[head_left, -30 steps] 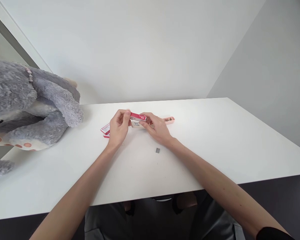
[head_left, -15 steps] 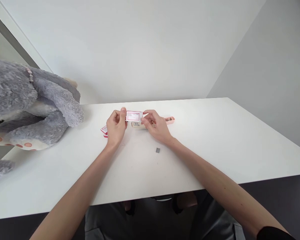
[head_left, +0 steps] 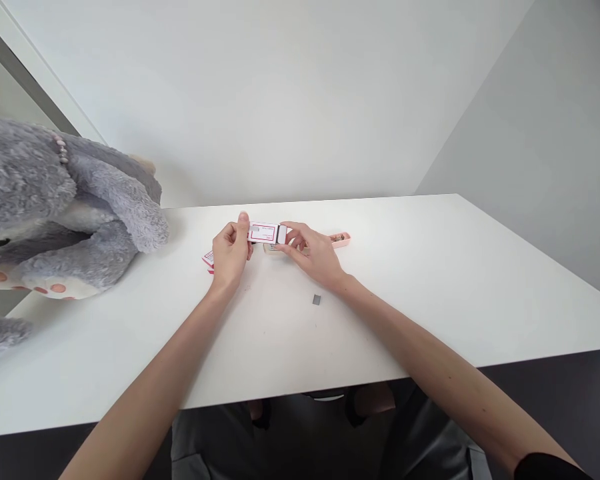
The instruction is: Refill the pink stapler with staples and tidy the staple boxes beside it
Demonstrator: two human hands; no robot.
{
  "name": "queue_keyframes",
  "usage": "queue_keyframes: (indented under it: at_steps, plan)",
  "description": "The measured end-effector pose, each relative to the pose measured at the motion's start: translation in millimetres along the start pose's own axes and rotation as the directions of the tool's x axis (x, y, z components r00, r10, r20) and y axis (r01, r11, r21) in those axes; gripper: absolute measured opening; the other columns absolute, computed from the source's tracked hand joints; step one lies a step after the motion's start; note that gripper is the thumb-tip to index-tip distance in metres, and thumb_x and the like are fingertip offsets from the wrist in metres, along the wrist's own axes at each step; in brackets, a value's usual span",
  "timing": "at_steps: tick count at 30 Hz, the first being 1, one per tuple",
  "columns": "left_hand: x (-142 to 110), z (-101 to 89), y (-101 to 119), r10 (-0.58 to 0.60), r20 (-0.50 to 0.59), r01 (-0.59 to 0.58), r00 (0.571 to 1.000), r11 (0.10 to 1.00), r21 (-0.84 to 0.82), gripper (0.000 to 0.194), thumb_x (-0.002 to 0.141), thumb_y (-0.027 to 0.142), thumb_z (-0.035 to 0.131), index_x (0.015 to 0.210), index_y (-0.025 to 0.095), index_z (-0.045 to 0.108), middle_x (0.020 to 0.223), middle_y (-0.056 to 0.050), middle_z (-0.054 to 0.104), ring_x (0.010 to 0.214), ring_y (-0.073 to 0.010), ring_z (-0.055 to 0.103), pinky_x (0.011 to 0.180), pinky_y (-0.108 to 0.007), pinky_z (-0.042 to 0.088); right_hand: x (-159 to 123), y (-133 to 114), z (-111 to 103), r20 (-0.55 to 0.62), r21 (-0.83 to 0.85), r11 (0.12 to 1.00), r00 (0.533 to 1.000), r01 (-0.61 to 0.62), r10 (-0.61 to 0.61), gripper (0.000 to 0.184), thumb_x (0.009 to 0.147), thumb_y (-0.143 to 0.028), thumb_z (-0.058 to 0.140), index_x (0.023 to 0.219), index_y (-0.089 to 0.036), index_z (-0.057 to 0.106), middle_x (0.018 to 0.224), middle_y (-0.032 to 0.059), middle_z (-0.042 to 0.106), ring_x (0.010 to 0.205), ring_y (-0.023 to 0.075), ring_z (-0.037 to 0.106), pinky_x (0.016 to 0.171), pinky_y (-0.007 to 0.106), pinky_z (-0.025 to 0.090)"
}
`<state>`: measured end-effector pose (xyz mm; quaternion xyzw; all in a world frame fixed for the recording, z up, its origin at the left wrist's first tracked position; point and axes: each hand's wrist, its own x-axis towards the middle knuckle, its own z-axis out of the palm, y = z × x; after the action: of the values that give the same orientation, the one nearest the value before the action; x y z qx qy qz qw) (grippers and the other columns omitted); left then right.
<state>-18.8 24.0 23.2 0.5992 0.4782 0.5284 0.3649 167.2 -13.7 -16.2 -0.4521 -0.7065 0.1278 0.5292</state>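
Both my hands hold a small red-and-white box (head_left: 263,233) just above the white table (head_left: 430,293). My left hand (head_left: 230,252) pinches its left end with closed fingers. My right hand (head_left: 311,252) pinches its right end, where a dark inner part shows a little. Under the box lies a beige object (head_left: 271,248) on the table. A second red-and-white box (head_left: 209,259) lies behind my left hand, mostly hidden.
A pink stapler-like object (head_left: 339,239) lies behind my right hand. A small grey strip (head_left: 317,300) rests on the table nearer to me. A big grey plush toy (head_left: 55,213) fills the table's left end. Walls close the back and right.
The box has turned from showing its red edge to showing its white printed face, and a dark inner part now shows at its right end. Both hands stay in place.
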Motion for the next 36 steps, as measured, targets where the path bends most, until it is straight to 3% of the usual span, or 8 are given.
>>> queue_keyframes:
  at_steps: [5,11,20,30,36]
  plan:
    - [0.3,-0.7,1.0,-0.016,0.001,0.016,1.000,1.000,-0.007,0.057,0.098,0.069,0.056,0.067,0.022,0.048,0.051,0.004,0.048,0.048,-0.0108,0.043,0.051,-0.028,0.035,-0.1,-5.7,-2.2,0.051,0.027,0.999,0.998,-0.026,0.025,0.046,0.102,-0.050,0.062,0.143,-0.028,0.059,0.105,0.0028,0.074,0.074,0.0154,0.065,0.075,0.030,0.051]
    - [-2.8,0.9,1.8,0.008,0.039,-0.008,0.999,1.000,0.005,0.056,0.100,0.069,0.054,0.070,0.022,0.048,0.051,0.004,0.047,0.049,-0.0111,0.043,0.052,-0.027,0.035,1.9,-8.1,-1.0,0.018,0.130,0.988,0.997,-0.079,0.078,0.037,0.107,-0.048,0.050,0.133,-0.026,0.065,0.093,0.0013,0.073,0.071,0.0152,0.064,0.073,0.030,0.050]
    - [-3.5,2.5,0.4,0.028,0.063,-0.028,0.998,1.000,-0.006,0.054,0.100,0.069,0.053,0.073,0.023,0.045,0.054,0.005,0.047,0.049,-0.0105,0.044,0.052,-0.027,0.035,4.7,-6.3,-2.4,0.030,0.291,0.945,0.988,-0.152,0.150,0.037,0.104,-0.051,0.054,0.128,-0.025,0.064,0.081,-0.0010,0.068,0.073,0.0162,0.066,0.070,0.030,0.050]
    - [-9.8,2.6,9.2,0.088,0.079,-0.094,0.993,0.993,0.074,0.051,0.103,0.066,0.050,0.074,0.023,0.044,0.057,0.005,0.046,0.049,-0.0115,0.044,0.052,-0.028,0.034,4.4,-9.2,-4.3,0.057,0.310,0.925,0.975,-0.220,0.213,0.039,0.100,-0.058,0.059,0.121,-0.025,0.060,0.080,-0.0023,0.066,0.065,0.0148,0.058,0.066,0.029,0.046]
    - [-13.7,3.4,9.7,0.177,0.112,-0.196,0.978,0.961,0.195,0.046,0.107,0.061,0.042,0.084,0.024,0.057,0.058,0.003,0.052,0.052,-0.0129,0.047,0.054,-0.028,0.036,3.4,-10.2,-4.1,0.089,0.289,0.931,0.974,-0.225,0.207,0.037,0.101,-0.058,0.057,0.117,-0.025,0.058,0.061,-0.0089,0.042,0.056,0.0132,0.040,0.058,0.027,0.033]
